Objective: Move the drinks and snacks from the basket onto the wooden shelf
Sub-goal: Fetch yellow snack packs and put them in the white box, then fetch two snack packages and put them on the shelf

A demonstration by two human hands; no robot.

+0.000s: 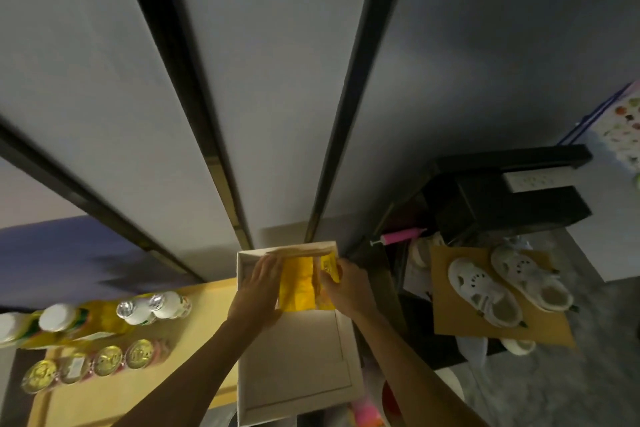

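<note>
Item: yellow snack packets (298, 288), two glossy foil packs. They are standing side by side at the far end of the white basket (298, 378), touching its far wall. The right-hand pack is showing a small printed label near its top.

Hands: you are reaching both bare forearms into the basket. Your left hand (258, 291) is lying along the left flank of the packets, fingers straight and pressing flat against the foil. Your right hand (346, 288) is curling its fingers over the right-hand pack and gripping it. The two hands are sitting apart, with the packets between them.

Surface: the basket's near half is showing bare pale lining. The wooden shelf (207, 319) is lying just beside it on the left. The shelf is carrying a row of capped bottles (152, 308) and, nearer you, a row of gold-topped cans (107, 360).

Room: grey wall panels (284, 80) with dark dividing strips are rising ahead. To the right, white clogs (485, 291) are resting on a cardboard sheet (547, 326). A black stool (502, 198) and a pink hand pump (401, 237) are sitting beyond them on the grey floor.
</note>
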